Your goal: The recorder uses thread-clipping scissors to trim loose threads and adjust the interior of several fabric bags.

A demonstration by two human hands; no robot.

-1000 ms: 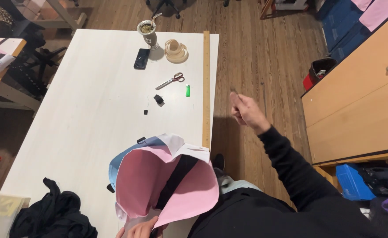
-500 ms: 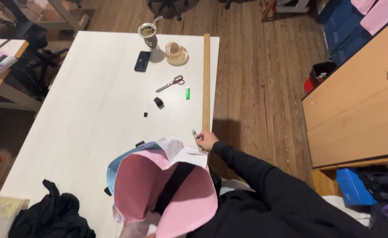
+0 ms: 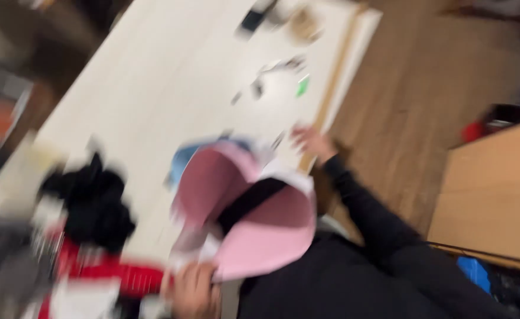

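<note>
Fabric piece [image 3: 254, 218] on table [image 3: 154, 88] between hands, clothes heap [image 3: 89, 201] to its left

A dark, flat phone screen [image 3: 252, 20] lies at the white table's [image 3: 171, 71] far end (heavily blurred).

**Materials and surfaces on and around the table**

The picture is strongly blurred, so fine texture cannot be judged. The pink piece [image 3: 254, 236] looks like soft matt cloth, with a black strap [image 3: 248, 201] of fabric across it. White paper [image 3: 295, 177] lies at its edge, thin and matt. The table [image 3: 171, 77] has a smooth white top, slightly shiny, and the long ruler [image 3: 331, 100] along its edge looks like pale wood. The floor [image 3: 425, 88] is brown wood with visible grain. The cabinet [image 3: 496, 195] is smooth light wood. The black heap [image 3: 92, 201] looks like matt cloth. The sleeve [image 3: 366, 207] is dark matt fabric.
</note>
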